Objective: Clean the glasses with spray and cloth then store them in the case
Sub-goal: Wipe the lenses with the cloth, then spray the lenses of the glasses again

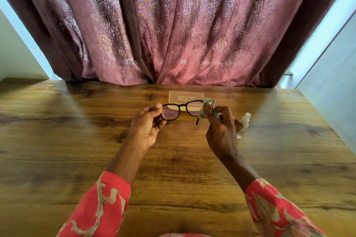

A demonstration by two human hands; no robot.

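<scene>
Black-framed glasses [180, 110] are held above the wooden table [77, 140] in front of me. My left hand [147, 125] grips their left end between thumb and fingers. A small pale green cloth [207, 108] is pinched by my right hand [223, 131] against the right lens. Behind the glasses an open case [185, 96], pale and translucent with printed text on its lid, lies on the table. A small clear spray bottle [245, 121] stands just right of my right hand, partly hidden by it.
A patterned mauve curtain [173, 25] hangs along the table's far edge. Pale walls flank it on both sides, and the right wall [331, 92] runs close along the table's right edge. My sleeves are red with a light print.
</scene>
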